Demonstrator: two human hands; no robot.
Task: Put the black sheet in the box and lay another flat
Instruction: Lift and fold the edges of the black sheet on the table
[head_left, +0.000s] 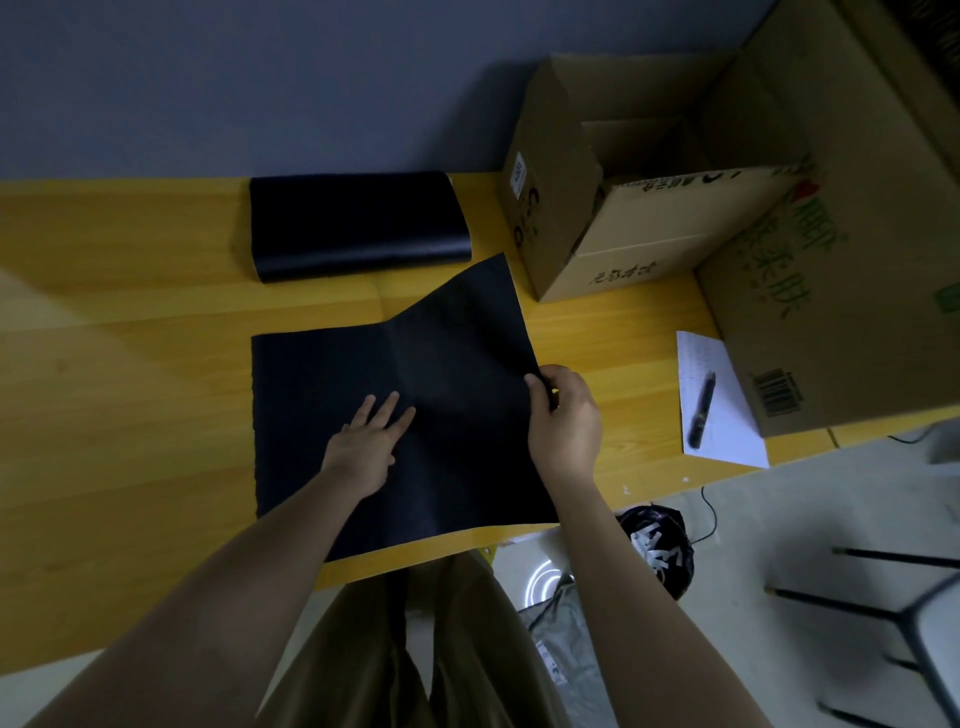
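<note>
- The big cardboard box (831, 291) is cut off by the top and right edges.
- Writing on the paper (719, 400) is too small to read.
- The pen (702, 410) is blurred.
- The chair (904, 618) runs past the right edge.
- The right hand (563, 415) hides the sheet's (415, 415) edge in its grip.

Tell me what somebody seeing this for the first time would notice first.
The eye lands on the large black sheet spread over the yellow table, its far right corner lifted. The left hand presses flat on it while the right hand pinches its right edge. Next comes the open cardboard box at the far right, and the dark stack of sheets by the wall.
</note>
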